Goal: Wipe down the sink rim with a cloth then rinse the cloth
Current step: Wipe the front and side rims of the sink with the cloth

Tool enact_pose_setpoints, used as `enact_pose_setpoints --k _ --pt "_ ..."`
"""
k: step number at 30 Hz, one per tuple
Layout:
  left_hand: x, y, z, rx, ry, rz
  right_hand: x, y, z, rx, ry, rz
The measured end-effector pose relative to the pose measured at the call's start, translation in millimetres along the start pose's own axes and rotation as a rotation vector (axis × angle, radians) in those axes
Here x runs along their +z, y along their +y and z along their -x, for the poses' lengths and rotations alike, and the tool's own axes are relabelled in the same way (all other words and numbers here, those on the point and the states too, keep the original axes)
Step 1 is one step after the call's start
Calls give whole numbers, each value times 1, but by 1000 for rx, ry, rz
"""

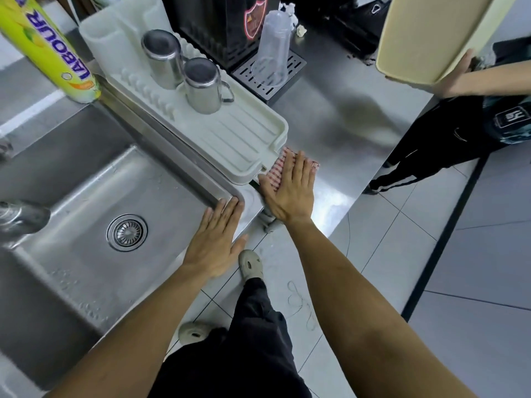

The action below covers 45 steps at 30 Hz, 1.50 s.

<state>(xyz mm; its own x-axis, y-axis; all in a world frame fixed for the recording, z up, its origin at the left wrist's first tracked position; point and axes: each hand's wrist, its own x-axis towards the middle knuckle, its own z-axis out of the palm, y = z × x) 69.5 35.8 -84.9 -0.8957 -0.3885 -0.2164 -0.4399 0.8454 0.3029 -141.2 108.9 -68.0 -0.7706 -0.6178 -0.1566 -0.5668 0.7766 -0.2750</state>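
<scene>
A red-and-white striped cloth (276, 171) lies on the steel counter just right of the sink's near right corner. My right hand (290, 188) presses flat on it with fingers spread, hiding most of it. My left hand (217, 241) rests flat, fingers together, on the sink rim (184, 173) at that same corner and holds nothing. The steel sink basin (86, 196) with its round drain (127, 232) fills the left; water drops sit on its near wall.
A white drying rack (230, 139) with two upturned steel cups (162, 57) borders the cloth. A yellow LABOUR bottle (48, 50) stands at the back left, a tap (20, 216) at the left. Another person's hand (455, 79) holds a beige board (431, 35) at the right.
</scene>
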Motion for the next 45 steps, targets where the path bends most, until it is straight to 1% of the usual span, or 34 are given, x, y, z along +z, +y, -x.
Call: enact_pose_setpoints --k 4,7,9,12,14,16,18,20,22,25,27,30,32,34,36,37,38,39,41,42,43,44,45 --pt "0 -2 3 14 -9 0 2 12 10 -92 -24 33" --pt "0 -3 8 0 -1 -13 2 18 14 -162 23 -6" --pt "0 -4 13 -8 -8 -21 2 19 20 -178 61 -83" --pt "2 -8 24 -14 -10 -7 -4 8 35 -189 36 -301" --pt "5 -12 36 -41 -8 4 -1 -11 52 -290 -8 -361" --pt "8 -15 51 -75 -4 20 13 -29 71 -439 -42 -292" --pt "9 -19 66 -104 -6 46 32 -46 89 -558 -42 -154" --pt "9 -23 80 -131 -5 70 41 -63 102 -591 -58 -86" --pt "10 -28 97 -174 7 97 41 -73 110 -647 -132 -9" --pt "9 -37 125 -252 35 156 35 -59 101 -868 -201 119" --pt "11 -43 143 -260 45 153 24 -44 76 -945 -221 196" --pt "14 -51 165 -258 49 149 11 -35 53 -940 -231 305" --pt "17 -55 175 -254 49 142 15 -41 62 -887 -193 294" --pt "16 -56 178 -248 54 134 31 -57 89 -707 -90 215" --pt "15 -56 178 -248 59 137 49 -83 125 -522 16 86" --pt "14 -55 178 -259 66 138 56 -94 141 -515 21 38" --pt "13 -55 178 -275 71 142 60 -101 154 -579 -2 12" --pt "13 -55 180 -290 75 150 63 -101 164 -693 -50 10" --pt "13 -53 180 -320 83 160 59 -83 157 -961 -145 84" --pt "13 -53 182 -328 95 160 54 -73 144 -1061 -180 140" --pt "13 -53 184 -326 107 159 49 -63 126 -1121 -182 190" --pt "13 -54 187 -321 117 158 42 -54 108 -1112 -192 239" --pt "13 -55 191 -315 125 155 36 -46 92 -1054 -195 278"
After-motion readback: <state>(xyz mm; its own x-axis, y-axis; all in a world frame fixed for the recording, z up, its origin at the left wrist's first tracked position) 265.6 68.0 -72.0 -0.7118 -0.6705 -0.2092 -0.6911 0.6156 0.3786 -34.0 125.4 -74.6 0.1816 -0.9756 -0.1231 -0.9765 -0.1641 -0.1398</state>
